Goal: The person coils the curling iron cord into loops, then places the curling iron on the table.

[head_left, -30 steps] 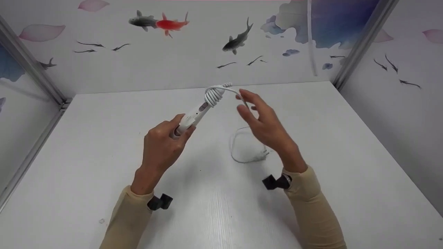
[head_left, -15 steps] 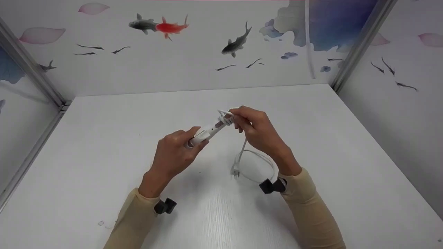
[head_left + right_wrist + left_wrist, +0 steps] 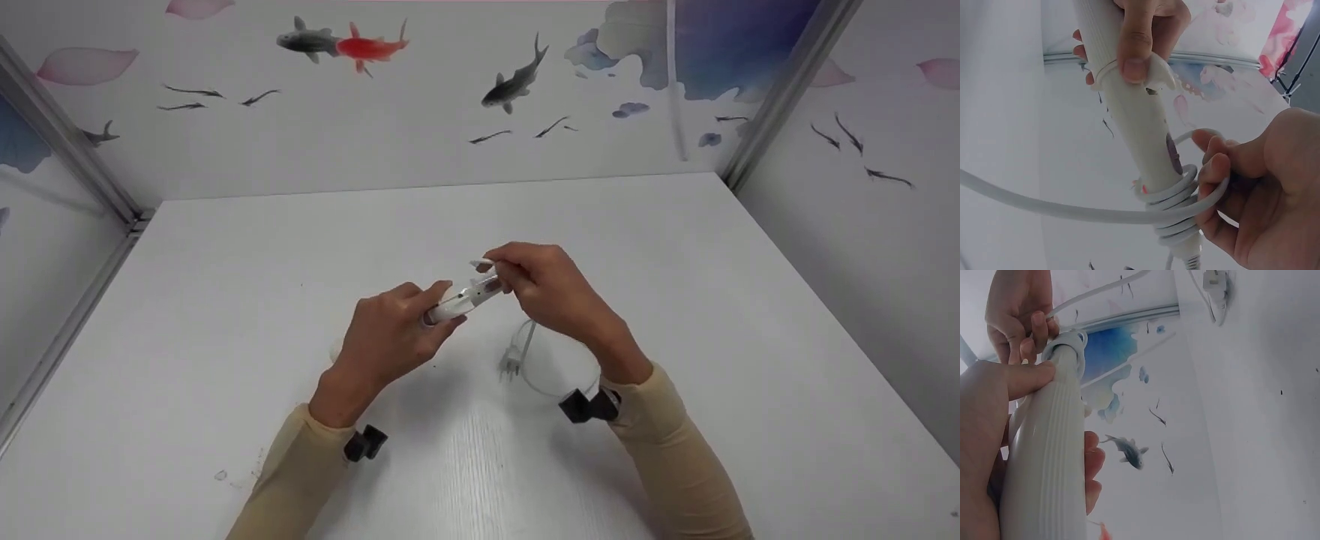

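A white curling iron [image 3: 459, 304] with a ribbed body [image 3: 1053, 455] slants up to the right above the table. My left hand [image 3: 397, 326] grips it around the body, thumb near the lever [image 3: 1159, 73]. Grey-white cord [image 3: 1176, 211] lies in several loops around the handle's end. With thumb and fingers bent, my right hand [image 3: 559, 289] pinches the cord right beside these loops. In the head view this hand hides most of the coiled end. The cord's loose length hangs down to a two-pin plug [image 3: 512, 361] below my right hand.
The white table [image 3: 247, 300] spreads around both hands. Behind it rises a panel [image 3: 420, 127] printed with fish, and metal posts [image 3: 780, 97] stand at the corners. Black wrist cameras [image 3: 589, 405] sit at both cuffs.
My left hand and the curling iron have come lower and right. My right hand, looser around the cord a second ago, now pinches it at the coils. The plug has swung left and down.
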{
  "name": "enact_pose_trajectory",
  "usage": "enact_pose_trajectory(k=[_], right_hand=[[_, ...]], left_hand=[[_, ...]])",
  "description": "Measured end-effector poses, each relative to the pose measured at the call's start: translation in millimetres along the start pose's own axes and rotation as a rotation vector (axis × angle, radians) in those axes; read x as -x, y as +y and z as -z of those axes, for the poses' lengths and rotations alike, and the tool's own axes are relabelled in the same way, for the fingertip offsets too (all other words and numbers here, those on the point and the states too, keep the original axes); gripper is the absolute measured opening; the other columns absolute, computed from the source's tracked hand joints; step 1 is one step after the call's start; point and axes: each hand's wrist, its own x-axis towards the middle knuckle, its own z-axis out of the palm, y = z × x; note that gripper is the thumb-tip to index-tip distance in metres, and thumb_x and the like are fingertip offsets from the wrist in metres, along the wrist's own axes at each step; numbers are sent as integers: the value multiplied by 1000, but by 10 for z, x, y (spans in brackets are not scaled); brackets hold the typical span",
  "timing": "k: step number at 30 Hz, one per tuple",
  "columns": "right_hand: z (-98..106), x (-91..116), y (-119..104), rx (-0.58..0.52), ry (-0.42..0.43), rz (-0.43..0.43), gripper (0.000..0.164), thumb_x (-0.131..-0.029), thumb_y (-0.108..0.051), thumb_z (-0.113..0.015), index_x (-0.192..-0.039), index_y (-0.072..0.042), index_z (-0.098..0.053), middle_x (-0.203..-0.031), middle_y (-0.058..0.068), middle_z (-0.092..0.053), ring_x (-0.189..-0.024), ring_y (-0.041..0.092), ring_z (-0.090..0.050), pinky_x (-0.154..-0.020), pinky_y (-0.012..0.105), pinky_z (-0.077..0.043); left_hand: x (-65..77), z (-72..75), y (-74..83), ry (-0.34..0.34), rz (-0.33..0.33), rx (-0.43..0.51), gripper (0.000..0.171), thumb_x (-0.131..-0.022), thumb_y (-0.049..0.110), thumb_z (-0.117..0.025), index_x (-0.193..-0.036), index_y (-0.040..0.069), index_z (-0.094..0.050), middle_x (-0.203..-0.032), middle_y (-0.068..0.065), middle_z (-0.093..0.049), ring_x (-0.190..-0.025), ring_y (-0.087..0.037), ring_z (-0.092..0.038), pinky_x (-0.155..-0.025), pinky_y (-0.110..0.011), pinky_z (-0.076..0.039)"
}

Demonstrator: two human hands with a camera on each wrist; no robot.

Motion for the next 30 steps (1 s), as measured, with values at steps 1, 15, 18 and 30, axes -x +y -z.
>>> enact_pose_trajectory(k=[1,15,18,30], right_hand=[[-6,2,-12,23,-3,-6,26,-103,-3,-47,-111,-6,-72,-86,7,-66,-72,14,-53,-67,27,-44],[137,66,-62,-93,14,58,25,-103,-5,-48,-104,-6,-73,-70,6,-53,-56,12,-46,-53,23,-42],[150,60,-46,-55,-71,40,26,-103,-6,-49,-109,-7,-74,-74,4,-56,-58,11,-41,-57,23,-38],[256,-20,215,-97,-274,-120,35,-107,-35,-47,-109,-17,-76,-64,-3,-35,-63,14,-38,-67,31,-36]], left_hand=[[1,-3,1,-10,4,4,33,-87,31,-78,-113,11,-72,-81,-10,-73,-59,-17,-65,-53,-34,-55],[-52,100,-136,-37,364,241,29,-94,29,-70,-114,9,-74,-92,-10,-76,-72,-21,-63,-68,-41,-56],[-68,118,-134,-39,410,251,30,-95,29,-69,-114,7,-73,-99,-12,-76,-76,-23,-65,-72,-44,-57],[-76,137,-161,-52,485,302,33,-96,32,-67,-119,9,-73,-99,-11,-76,-79,-23,-63,-71,-42,-53]])
